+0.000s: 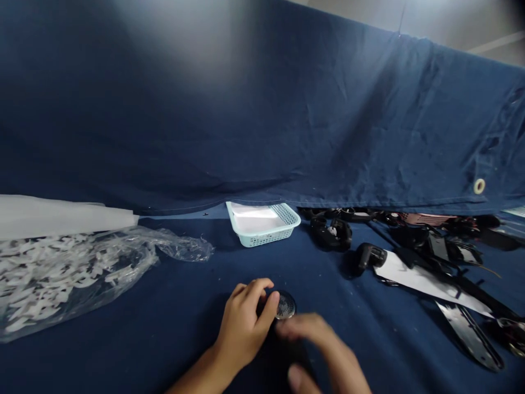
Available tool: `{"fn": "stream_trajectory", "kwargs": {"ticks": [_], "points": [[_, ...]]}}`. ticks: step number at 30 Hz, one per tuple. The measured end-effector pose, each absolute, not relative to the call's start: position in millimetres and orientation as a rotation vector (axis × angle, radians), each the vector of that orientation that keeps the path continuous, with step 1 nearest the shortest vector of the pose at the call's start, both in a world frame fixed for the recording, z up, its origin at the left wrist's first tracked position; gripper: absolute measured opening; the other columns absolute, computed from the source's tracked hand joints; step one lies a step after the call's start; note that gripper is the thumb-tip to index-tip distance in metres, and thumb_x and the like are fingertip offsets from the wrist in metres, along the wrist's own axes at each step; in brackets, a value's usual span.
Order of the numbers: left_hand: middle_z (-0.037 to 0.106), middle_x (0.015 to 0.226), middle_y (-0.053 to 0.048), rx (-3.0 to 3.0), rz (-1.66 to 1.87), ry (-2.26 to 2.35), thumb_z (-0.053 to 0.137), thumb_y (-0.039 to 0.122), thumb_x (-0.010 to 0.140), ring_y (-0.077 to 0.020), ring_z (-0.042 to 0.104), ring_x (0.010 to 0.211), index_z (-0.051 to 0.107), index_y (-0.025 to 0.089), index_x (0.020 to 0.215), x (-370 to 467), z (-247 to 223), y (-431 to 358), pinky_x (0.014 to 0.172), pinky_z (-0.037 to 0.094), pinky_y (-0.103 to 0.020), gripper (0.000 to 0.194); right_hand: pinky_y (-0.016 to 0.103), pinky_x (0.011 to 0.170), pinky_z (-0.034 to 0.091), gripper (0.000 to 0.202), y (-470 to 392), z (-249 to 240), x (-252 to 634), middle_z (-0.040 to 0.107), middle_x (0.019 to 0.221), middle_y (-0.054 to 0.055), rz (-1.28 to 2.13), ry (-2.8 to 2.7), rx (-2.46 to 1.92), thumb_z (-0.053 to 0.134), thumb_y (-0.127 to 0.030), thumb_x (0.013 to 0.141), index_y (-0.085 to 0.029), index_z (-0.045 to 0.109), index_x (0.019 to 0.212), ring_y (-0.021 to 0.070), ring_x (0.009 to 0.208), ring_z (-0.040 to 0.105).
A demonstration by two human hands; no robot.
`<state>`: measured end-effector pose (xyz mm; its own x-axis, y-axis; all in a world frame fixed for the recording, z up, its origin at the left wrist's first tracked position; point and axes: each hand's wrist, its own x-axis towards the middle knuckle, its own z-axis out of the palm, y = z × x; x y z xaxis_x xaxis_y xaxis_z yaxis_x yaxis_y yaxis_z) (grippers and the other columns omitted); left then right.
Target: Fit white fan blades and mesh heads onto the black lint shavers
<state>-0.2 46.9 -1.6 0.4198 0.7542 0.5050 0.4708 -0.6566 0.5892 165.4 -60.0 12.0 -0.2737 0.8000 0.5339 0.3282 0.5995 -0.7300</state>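
Observation:
A dark object with a round, silver-rimmed mesh top [285, 304] is at the lower middle of the blue cloth. My left hand [246, 323] closes its curled fingers and thumb on the left side of this object, near the mesh end. Close by on the right is my right hand [318, 345], blurred by motion, its fingers and thumb apart. The forefinger passes just below the round mesh, over the dark body. Between and below my hands the rest of the dark body is hard to tell from the cloth.
A light-blue basket [268, 238] with a white lining stands ahead. On the left lies a clear plastic bag [82, 273] of small white parts. Black parts [330, 234] and a white-and-black strip [430, 279] lie on the right. A blue curtain [246, 120] hangs behind.

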Motion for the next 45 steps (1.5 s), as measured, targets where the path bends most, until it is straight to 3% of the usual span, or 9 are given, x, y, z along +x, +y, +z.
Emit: {"fn": "stream_trajectory", "kwargs": {"ticks": [4, 10, 15, 23, 29, 35, 38, 41, 45], "points": [[0.068, 0.079, -0.001, 2.399, 1.137, 1.034, 0.046, 0.033, 0.096, -0.021, 0.06, 0.073, 0.061, 0.021, 0.1, -1, 1, 42, 0.073, 0.045, -0.035, 0.019, 0.048, 0.106, 0.041, 0.049, -43, -4, 189, 0.041, 0.147, 0.01, 0.684, -1.566, -1.256, 0.052, -0.03, 0.097, -0.032, 0.032, 0.142, 0.0281, 0.136, 0.039], [0.056, 0.058, 0.003, 2.454, 1.204, 1.064, 0.051, 0.033, 0.092, -0.0182, 0.055, 0.056, 0.056, 0.02, 0.083, 0, 5, 39, 0.063, 0.041, -0.033, 0.016, 0.062, 0.11, 0.033, 0.087, -43, -22, 197, 0.031, 0.156, 0.018, 0.691, -1.79, -1.332, 0.071, -0.051, 0.078, -0.025, 0.029, 0.149, 0.0407, 0.14, 0.033], [0.056, 0.064, 0.001, 2.472, 1.202, 1.116, 0.056, 0.041, 0.086, -0.0191, 0.056, 0.059, 0.049, 0.021, 0.079, 2, 3, 37, 0.063, 0.043, -0.036, 0.023, 0.074, 0.094, 0.042, 0.092, -40, -17, 207, 0.054, 0.141, 0.022, 0.493, -2.093, -1.573, 0.075, -0.056, 0.071, -0.025, 0.035, 0.148, 0.0481, 0.123, 0.053], [0.064, 0.099, -0.013, 2.669, 1.278, 0.84, 0.049, 0.088, 0.068, -0.0288, 0.064, 0.086, 0.051, 0.016, 0.111, 2, 7, 38, 0.073, 0.053, -0.047, 0.083, 0.038, 0.077, 0.063, 0.083, -44, -47, 221, 0.069, 0.119, 0.012, 0.153, -1.981, -1.338, 0.075, -0.035, 0.071, -0.027, 0.035, 0.143, 0.0287, 0.095, 0.072], [0.067, 0.087, -0.011, 2.881, 1.153, 0.923, 0.061, 0.08, 0.068, -0.0282, 0.067, 0.073, 0.055, 0.015, 0.108, 4, 11, 36, 0.064, 0.056, -0.048, 0.076, 0.039, 0.08, 0.062, 0.082, -36, -31, 226, 0.069, 0.118, 0.012, 0.062, -1.995, -1.24, 0.076, -0.03, 0.074, -0.027, 0.033, 0.144, 0.03, 0.098, 0.071], [0.072, 0.093, -0.015, 3.005, 1.052, 1.094, 0.068, 0.064, 0.074, -0.0348, 0.072, 0.082, 0.051, 0.013, 0.118, 6, 2, 36, 0.073, 0.058, -0.056, 0.069, 0.04, 0.087, 0.059, 0.084, -36, -34, 232, 0.063, 0.125, 0.01, 0.14, -1.902, -1.173, 0.079, -0.028, 0.074, -0.033, 0.035, 0.145, 0.0312, 0.106, 0.066], [0.073, 0.092, -0.014, 2.997, 0.978, 1.063, 0.058, 0.058, 0.085, -0.0336, 0.073, 0.08, 0.048, 0.013, 0.117, 4, 0, 34, 0.073, 0.058, -0.057, 0.056, 0.042, 0.093, 0.053, 0.075, -40, -33, 233, 0.062, 0.127, 0.008, 0.311, -1.728, -1.15, 0.08, -0.039, 0.074, -0.036, 0.043, 0.14, 0.0326, 0.112, 0.062], [0.072, 0.09, -0.014, 2.947, 1.066, 1.016, 0.035, 0.06, 0.096, -0.0308, 0.073, 0.079, 0.045, 0.015, 0.117, 0, 1, 34, 0.071, 0.06, -0.053, 0.051, 0.045, 0.09, 0.051, 0.054, -40, -25, 233, 0.061, 0.129, 0.009, 0.779, -1.386, -1.072, 0.05, -0.063, 0.089, -0.036, 0.049, 0.136, 0.0316, 0.11, 0.061], [0.066, 0.094, -0.014, 2.921, 1.277, 0.752, 0.031, 0.065, 0.094, -0.0269, 0.068, 0.08, 0.043, 0.014, 0.123, -2, -4, 35, 0.07, 0.06, -0.047, 0.059, 0.041, 0.084, 0.051, 0.048, -34, -14, 227, 0.061, 0.127, 0.008, 1.247, -0.976, -0.907, 0.038, -0.063, 0.093, -0.036, 0.058, 0.126, 0.0254, 0.098, 0.065]]}}
